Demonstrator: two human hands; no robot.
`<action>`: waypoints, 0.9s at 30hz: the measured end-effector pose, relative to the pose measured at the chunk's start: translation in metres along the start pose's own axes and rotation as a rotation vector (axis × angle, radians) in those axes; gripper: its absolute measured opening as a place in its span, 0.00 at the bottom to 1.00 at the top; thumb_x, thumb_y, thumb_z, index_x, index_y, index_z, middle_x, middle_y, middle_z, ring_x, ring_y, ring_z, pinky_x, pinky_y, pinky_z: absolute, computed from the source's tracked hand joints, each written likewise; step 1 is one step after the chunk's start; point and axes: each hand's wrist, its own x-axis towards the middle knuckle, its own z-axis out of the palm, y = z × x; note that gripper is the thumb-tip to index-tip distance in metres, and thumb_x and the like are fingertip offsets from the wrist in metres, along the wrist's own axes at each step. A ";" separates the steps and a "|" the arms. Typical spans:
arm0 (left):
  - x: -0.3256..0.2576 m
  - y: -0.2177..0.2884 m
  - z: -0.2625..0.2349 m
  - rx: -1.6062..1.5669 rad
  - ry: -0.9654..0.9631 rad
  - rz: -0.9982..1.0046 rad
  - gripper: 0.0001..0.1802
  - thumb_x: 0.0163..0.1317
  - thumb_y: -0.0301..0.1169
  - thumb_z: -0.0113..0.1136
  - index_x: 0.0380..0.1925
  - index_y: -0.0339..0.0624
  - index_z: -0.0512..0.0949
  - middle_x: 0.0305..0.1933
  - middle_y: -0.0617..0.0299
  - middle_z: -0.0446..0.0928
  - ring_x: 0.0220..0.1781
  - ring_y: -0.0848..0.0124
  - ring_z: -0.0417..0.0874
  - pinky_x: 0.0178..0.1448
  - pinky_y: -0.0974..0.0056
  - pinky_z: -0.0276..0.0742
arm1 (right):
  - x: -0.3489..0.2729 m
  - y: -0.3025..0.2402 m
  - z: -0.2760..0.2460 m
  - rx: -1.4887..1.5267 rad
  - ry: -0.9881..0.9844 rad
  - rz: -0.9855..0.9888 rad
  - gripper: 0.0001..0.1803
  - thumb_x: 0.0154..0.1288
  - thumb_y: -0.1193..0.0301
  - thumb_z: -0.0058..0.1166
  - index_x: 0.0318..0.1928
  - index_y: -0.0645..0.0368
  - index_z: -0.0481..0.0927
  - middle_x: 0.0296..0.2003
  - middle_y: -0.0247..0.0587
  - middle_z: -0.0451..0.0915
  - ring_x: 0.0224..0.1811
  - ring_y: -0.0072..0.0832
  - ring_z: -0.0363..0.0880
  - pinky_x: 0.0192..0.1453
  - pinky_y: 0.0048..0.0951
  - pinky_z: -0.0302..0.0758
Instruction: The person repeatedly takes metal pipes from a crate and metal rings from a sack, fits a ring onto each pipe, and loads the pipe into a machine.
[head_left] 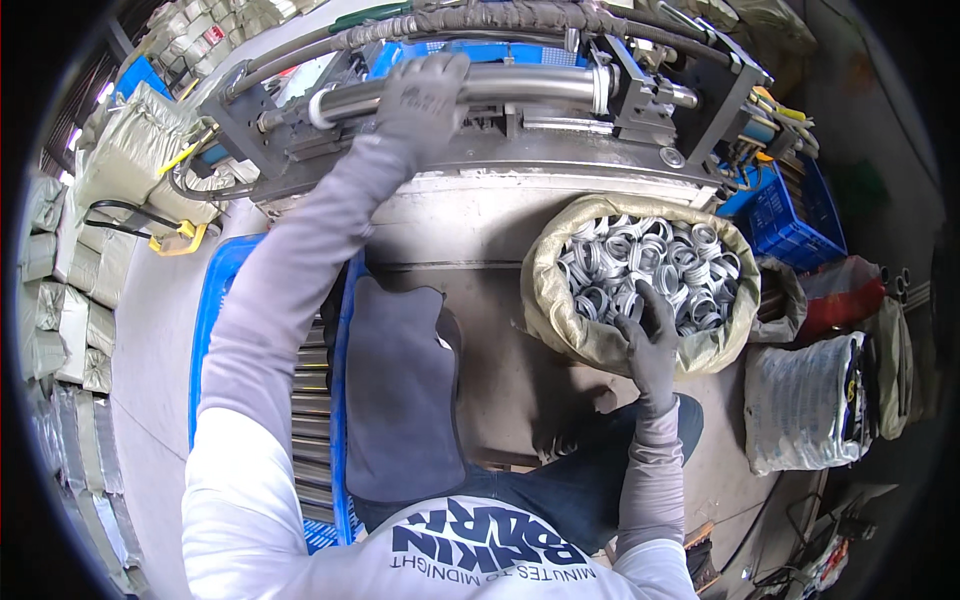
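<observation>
My left hand [422,100], in a grey glove, lies across a shiny metal tube [530,85] held lengthwise in a dark bench machine [470,150]. Its fingers curl over the top of the tube. A white ring [320,108] sits round the tube's left end and another white ring [601,90] round its right end. My right hand [652,345], also gloved, reaches over the near rim of a beige sack [545,300] full of grey-white metal rings [690,265]. Thumb and forefinger are apart, close to the rings; no ring is plainly held.
At my left stands a blue crate [215,310] with long metal tubes, beside a grey padded seat [400,400]. Another blue crate [795,225] and a white filled bag [805,405] stand on the right. Wrapped bundles [60,300] are stacked far left.
</observation>
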 end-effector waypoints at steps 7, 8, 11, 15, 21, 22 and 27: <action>0.071 -0.021 0.058 0.143 -0.340 -0.170 0.29 0.68 0.38 0.69 0.66 0.45 0.72 0.64 0.51 0.80 0.70 0.53 0.79 0.73 0.50 0.72 | 0.003 -0.009 0.007 -0.018 -0.056 -0.114 0.29 0.74 0.80 0.54 0.74 0.65 0.74 0.71 0.49 0.77 0.76 0.38 0.72 0.80 0.36 0.66; 0.075 -0.036 0.079 0.150 -0.355 -0.182 0.29 0.68 0.38 0.69 0.66 0.45 0.72 0.64 0.51 0.80 0.70 0.53 0.79 0.73 0.50 0.72 | 0.005 -0.010 0.009 0.002 -0.072 -0.110 0.29 0.74 0.79 0.54 0.74 0.65 0.75 0.71 0.50 0.77 0.76 0.39 0.73 0.80 0.37 0.66; 0.059 -0.066 0.116 0.203 -0.340 0.098 0.26 0.69 0.36 0.66 0.64 0.45 0.74 0.62 0.52 0.82 0.68 0.54 0.82 0.69 0.49 0.75 | 0.011 0.000 0.010 -0.039 -0.087 -0.077 0.26 0.75 0.74 0.55 0.71 0.64 0.78 0.71 0.48 0.79 0.76 0.40 0.72 0.82 0.39 0.63; 0.050 -0.059 0.084 0.094 -0.381 0.255 0.43 0.63 0.47 0.72 0.72 0.35 0.69 0.72 0.39 0.75 0.74 0.45 0.74 0.79 0.47 0.68 | 0.013 0.000 0.005 -0.150 -0.114 -0.144 0.26 0.80 0.65 0.45 0.70 0.66 0.79 0.70 0.49 0.79 0.77 0.40 0.72 0.82 0.39 0.63; -0.221 -0.113 0.014 -0.185 -0.302 0.167 0.17 0.68 0.37 0.66 0.54 0.45 0.83 0.52 0.52 0.84 0.59 0.51 0.84 0.64 0.49 0.79 | 0.001 -0.008 0.003 -0.151 -0.033 -0.106 0.24 0.83 0.64 0.50 0.68 0.68 0.78 0.47 0.42 0.85 0.46 0.28 0.85 0.53 0.30 0.82; -0.272 -0.131 0.011 -0.220 -0.404 0.104 0.16 0.68 0.37 0.65 0.53 0.44 0.83 0.51 0.52 0.83 0.58 0.51 0.84 0.63 0.49 0.79 | 0.002 -0.008 0.007 -0.145 -0.043 -0.111 0.24 0.83 0.64 0.50 0.68 0.68 0.78 0.47 0.42 0.85 0.46 0.28 0.85 0.53 0.30 0.82; -0.515 -0.205 0.004 0.087 -0.998 -0.198 0.37 0.60 0.39 0.66 0.70 0.43 0.71 0.67 0.50 0.77 0.67 0.54 0.80 0.72 0.50 0.76 | 0.003 -0.005 0.012 -0.250 -0.066 -0.182 0.32 0.64 0.89 0.64 0.69 0.61 0.79 0.62 0.44 0.84 0.61 0.31 0.84 0.64 0.33 0.83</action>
